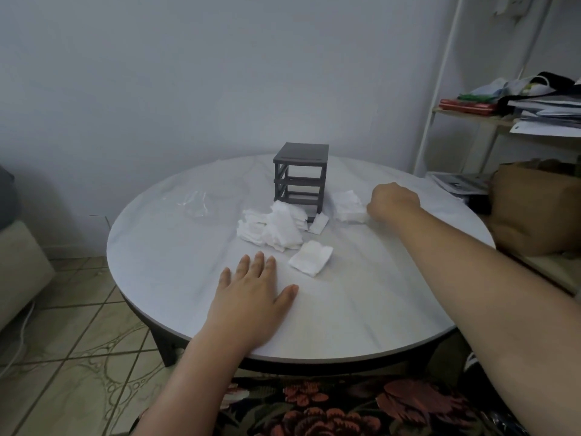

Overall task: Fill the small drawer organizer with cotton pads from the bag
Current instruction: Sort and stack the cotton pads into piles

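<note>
A small dark grey drawer organizer (301,176) stands on the far middle of the round white table (361,309); its frame looks open with no drawers showing. A loose heap of white cotton pads (273,229) lies in front of it, and a separate small stack (311,262) sits nearer to me. Another stack of pads (348,205) lies to the organizer's right, and my right hand (393,201) is closed at its right edge, touching it. An empty clear plastic bag (196,202) lies flat on the left. My left hand (251,297) rests flat on the table, fingers apart.
A white shelf (503,114) piled with papers and clothes stands at the right, with a brown paper bag (534,209) below it. A beige sofa edge (19,265) is at the left over a tiled floor. The wall is close behind the table.
</note>
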